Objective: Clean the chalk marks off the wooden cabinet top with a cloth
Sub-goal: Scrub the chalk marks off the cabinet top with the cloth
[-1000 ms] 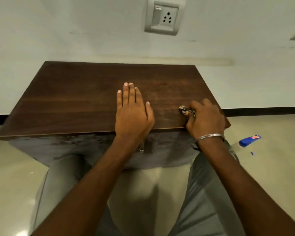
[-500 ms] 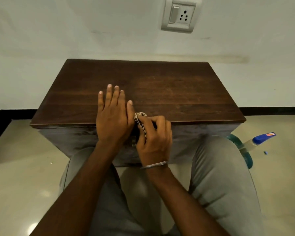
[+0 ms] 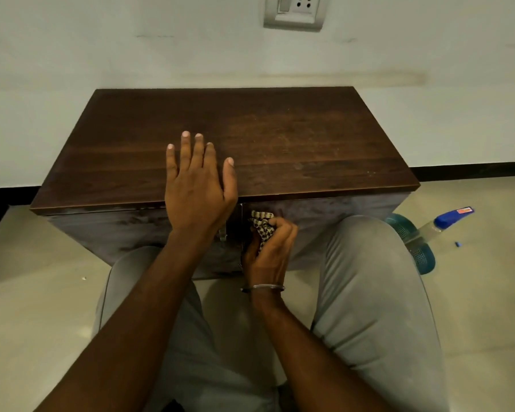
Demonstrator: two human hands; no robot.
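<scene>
Left hand (image 3: 197, 185) lies flat on the wooden cabinet top (image 3: 295, 138), fingers straight and slightly spread, its heel at the near edge just left of the middle. It holds nothing. The right hand (image 3: 269, 251) is lower, in front of the cabinet's front face (image 3: 324, 209) and under the near edge. Its fingers are curled round a bunched checked cloth (image 3: 262, 223), whose loose end sticks up towards the edge. The cloth is off the top. A thin metal bangle (image 3: 265, 287) circles the right wrist.

A small metal handle (image 3: 223, 231) shows on the front face between the two hands, partly hidden by the left wrist. The person's knees in grey trousers flank the forearms, and the right knee (image 3: 366, 263) covers the right part of the front face. Behind that knee a teal mesh object (image 3: 414, 242) lies on the floor. A clear spray bottle with a blue cap (image 3: 446, 221) lies just beside it, and a tiny blue scrap (image 3: 458, 243) lies nearby.

The top is dark brown with a faint paler haze on its right half. The cabinet stands against a pale wall that carries a switch-and-socket plate (image 3: 295, 10). A black skirting (image 3: 473, 171) runs along the foot of the wall above a glossy beige floor (image 3: 27, 322).
</scene>
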